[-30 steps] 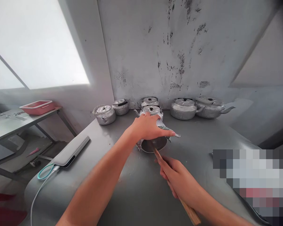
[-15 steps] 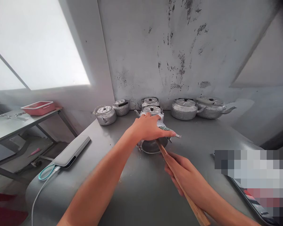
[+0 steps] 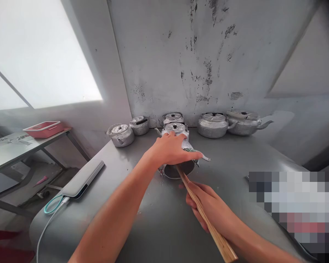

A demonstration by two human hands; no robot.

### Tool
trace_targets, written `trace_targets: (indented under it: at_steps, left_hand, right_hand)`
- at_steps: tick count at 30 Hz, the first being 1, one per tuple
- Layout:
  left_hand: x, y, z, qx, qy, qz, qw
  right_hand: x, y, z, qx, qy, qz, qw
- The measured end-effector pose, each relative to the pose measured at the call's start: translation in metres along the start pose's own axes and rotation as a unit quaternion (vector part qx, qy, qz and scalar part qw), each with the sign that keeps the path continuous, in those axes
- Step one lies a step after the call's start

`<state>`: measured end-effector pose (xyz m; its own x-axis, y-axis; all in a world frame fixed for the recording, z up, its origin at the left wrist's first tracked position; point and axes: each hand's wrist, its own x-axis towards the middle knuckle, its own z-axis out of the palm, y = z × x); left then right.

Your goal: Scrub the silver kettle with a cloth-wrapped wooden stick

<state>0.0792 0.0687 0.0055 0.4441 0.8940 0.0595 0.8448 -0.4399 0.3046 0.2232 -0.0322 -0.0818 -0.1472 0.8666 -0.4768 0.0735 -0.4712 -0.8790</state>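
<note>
On the grey bench, right in front of the person, a silver kettle lay tipped, with its round open mouth facing the person. It sat under the left hand, and its spout poked out past the thumb. The left hand was spread wide over the kettle and pressed on it from above, not wrapped around it. The right hand was closed around a flat wooden stick. The stick's far end went into the kettle's mouth, and its near end stuck out below the hand.

The kettle looked light, stiff and maybe easy to dent. Its round side could roll or slip, so a wide hand on top seemed a good hold, away from the thin spout. The stick looked hard, light and not very slippery, and best held near the middle. Just behind the left hand stood a lidded kettle.
</note>
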Motion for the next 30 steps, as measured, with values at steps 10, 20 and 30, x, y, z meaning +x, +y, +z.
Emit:
trace_targets:
  at_steps: [10,20,30]
  left_hand:
    - [0.0022,-0.0008,0.0026,0.007,0.008,-0.011,1.000]
    - [0.0042,-0.0038,0.0034,-0.005,0.006,-0.018,1.000]
    - [0.0038,-0.0035,0.0026,-0.004,0.005,-0.023,1.000]
  right_hand:
    - [0.0016,0.0043,0.0008,-0.030,-0.026,-0.026,0.999]
    - [0.0000,0.0017,0.0014,-0.062,-0.020,-0.038,0.997]
    - [-0.0037,0.0007,0.0018,-0.069,-0.026,-0.042,0.996]
